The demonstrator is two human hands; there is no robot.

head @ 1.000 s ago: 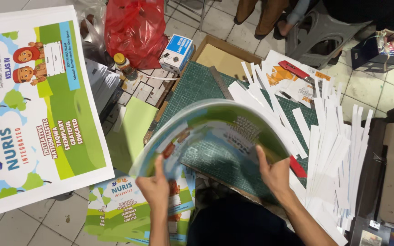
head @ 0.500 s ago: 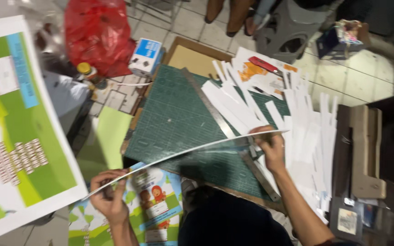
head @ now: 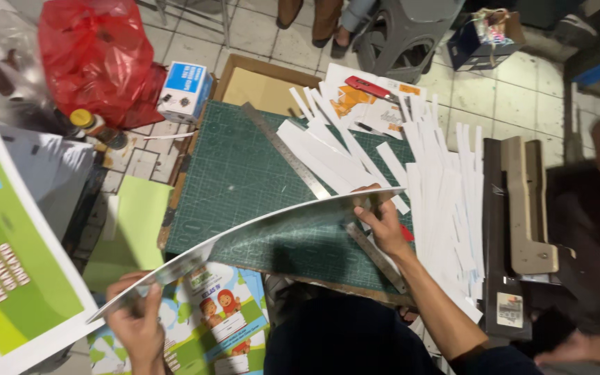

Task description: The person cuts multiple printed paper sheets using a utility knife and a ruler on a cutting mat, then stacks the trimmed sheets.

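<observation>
The person holds a large sheet (head: 265, 229) with both hands above the green mat (head: 244, 180). The sheet is seen almost from its edge, so it looks like a thin, pale, slightly curved band going from lower left to upper right; its glossy underside reflects the grid of the mat. The left hand (head: 137, 326) grips the lower left corner, with the fingers closed on the sheet. The right hand (head: 383, 222) holds the upper right end, the fingers also pinched on the sheet's edge. Under the sheet a steel ruler (head: 314, 187) lies diagonally on the mat. To the right of the mat there are many white paper strips (head: 446, 187). Printed covers (head: 223, 319) with cartoon children lie just beside the left hand, and a red bag (head: 95, 55) is at the upper left.
</observation>
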